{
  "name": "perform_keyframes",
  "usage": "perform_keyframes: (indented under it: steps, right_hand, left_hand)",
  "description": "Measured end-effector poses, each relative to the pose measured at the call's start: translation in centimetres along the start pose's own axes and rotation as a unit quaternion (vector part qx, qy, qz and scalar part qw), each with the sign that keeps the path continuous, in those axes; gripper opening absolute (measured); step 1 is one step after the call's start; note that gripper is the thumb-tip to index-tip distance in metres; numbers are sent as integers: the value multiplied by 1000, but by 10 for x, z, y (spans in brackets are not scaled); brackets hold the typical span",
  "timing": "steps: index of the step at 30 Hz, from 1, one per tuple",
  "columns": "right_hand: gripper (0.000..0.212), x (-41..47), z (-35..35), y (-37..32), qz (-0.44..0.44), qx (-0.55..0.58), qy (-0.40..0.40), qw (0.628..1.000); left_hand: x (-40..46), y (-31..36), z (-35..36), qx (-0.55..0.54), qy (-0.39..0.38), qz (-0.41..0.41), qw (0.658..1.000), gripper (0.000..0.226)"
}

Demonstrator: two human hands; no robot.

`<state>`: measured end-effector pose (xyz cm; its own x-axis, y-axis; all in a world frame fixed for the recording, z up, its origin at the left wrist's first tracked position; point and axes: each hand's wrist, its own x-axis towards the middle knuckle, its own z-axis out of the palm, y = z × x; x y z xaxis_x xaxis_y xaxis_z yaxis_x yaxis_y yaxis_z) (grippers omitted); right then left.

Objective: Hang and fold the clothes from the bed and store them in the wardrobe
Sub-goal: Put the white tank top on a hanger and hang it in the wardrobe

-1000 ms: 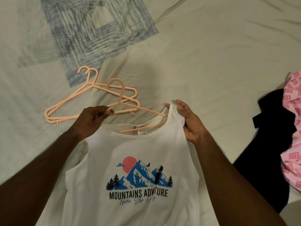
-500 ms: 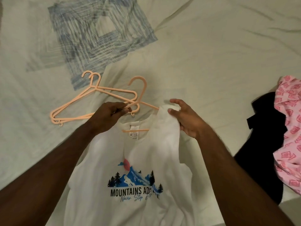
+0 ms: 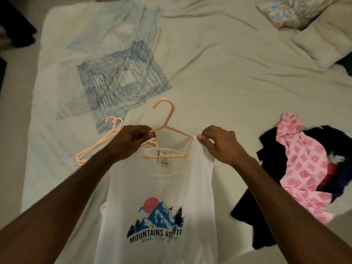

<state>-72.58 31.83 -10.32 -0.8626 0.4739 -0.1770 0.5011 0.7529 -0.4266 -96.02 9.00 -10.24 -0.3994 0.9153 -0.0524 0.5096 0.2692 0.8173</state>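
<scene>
A: Fingers of your left hand (image 3: 133,141) pinch the peach hanger (image 3: 168,121) by its left arm. And your right?

B: Your right hand (image 3: 219,143) pinches the white T-shirt (image 3: 162,187) at its shoulder, over the hanger's right end; the crossbar sits inside the neckline.

A: Around you?

B: Spare hangers (image 3: 99,145) lie left on the bed (image 3: 228,73); the pink and black clothes (image 3: 304,168) are heaped right.
</scene>
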Motion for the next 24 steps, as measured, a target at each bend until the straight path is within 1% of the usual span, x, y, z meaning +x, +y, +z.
perform_keyframes:
  steps: [1, 3, 4, 6, 8, 11, 12, 14, 18, 20, 22, 24]
  right_hand:
    - [45, -7, -8, -4, -22, 47, -11, 999]
    - [33, -22, -24, -13, -45, 110, -25, 993]
    - [32, -31, -29, -19, -49, 124, -14, 991]
    - [35, -52, -37, -32, -42, 144, 39, 988]
    - [32, -74, -45, -46, -11, 116, 90, 989]
    - [35, -106, -59, -65, 62, -32, 150, 986]
    - [35, -116, -65, -71, 78, -41, 172, 981]
    - [35, -139, -76, -78, 83, -7, 215, 973]
    - [30, -183, -107, -76, 46, 78, 295, 951]
    - [29, -205, -132, -75, 36, 92, 332, 938]
    - [29, -225, -160, -77, 38, 91, 364, 926]
    - [28, -245, -187, -76, 43, 85, 389, 916]
  left_hand:
    - [-2, 9, -6, 2, 1, 7, 1000, 14]
    - [-8, 30, -17, 9, 5, 28, 1000, 14]
    - [-12, 41, -23, 12, 6, 38, 999, 15]
    - [-20, 61, -32, 9, 4, 51, 999, 17]
    - [-27, 79, -40, 8, -3, 58, 998, 20]
    - [-38, 107, -47, 14, -24, 90, 996, 18]
    - [-40, 118, -48, 18, -29, 103, 994, 17]
    - [-44, 141, -50, 14, -33, 119, 992, 14]
    - [-48, 195, -57, 7, -57, 166, 985, 12]
    - [-49, 223, -64, 14, -70, 186, 980, 8]
    - [-52, 248, -75, 29, -69, 195, 978, 24]
    - [-55, 269, -90, 36, -55, 187, 980, 42]
